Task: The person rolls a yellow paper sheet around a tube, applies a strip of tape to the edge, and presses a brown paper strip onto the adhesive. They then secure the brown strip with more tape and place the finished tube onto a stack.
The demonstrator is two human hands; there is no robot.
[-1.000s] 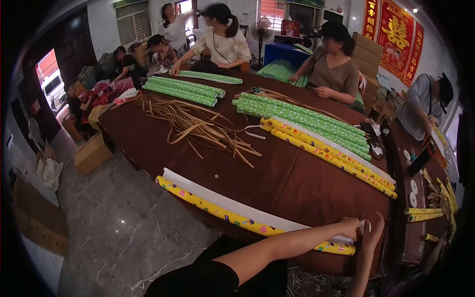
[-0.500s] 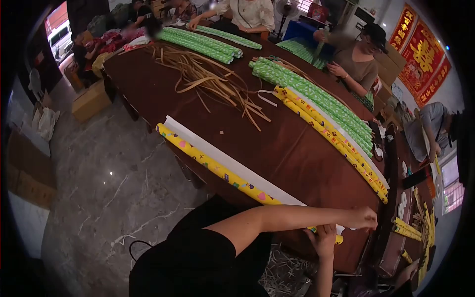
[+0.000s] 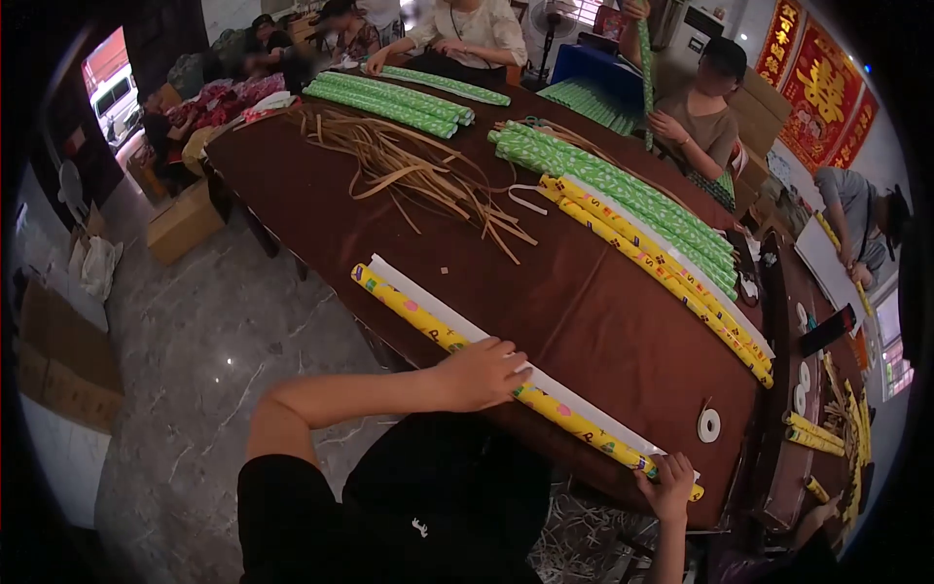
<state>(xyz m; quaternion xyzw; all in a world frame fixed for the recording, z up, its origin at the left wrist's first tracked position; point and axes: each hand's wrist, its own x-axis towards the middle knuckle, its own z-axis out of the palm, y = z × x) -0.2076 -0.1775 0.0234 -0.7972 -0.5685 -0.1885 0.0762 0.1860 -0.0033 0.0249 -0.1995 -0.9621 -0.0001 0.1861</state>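
Note:
A yellow patterned roll of wrapping paper lies slantwise along the table's near edge, a white strip of its sheet showing on the far side. My left hand is closed over its middle, fingers curled across the top. Near the roll's right end, my right hand grips it, with the thumb on the near side. A white roll of tape lies on the table just beyond my right hand.
Yellow rolls and green patterned rolls lie across the brown table. Tan strips are heaped farther left. More green rolls lie at the far end. Several people work around the table, one holding a green roll upright.
My left hand has moved back left from near the tape roll to the middle of the yellow roll, uncovering the tape. The yellow roll and my right hand now appear farther right and lower.

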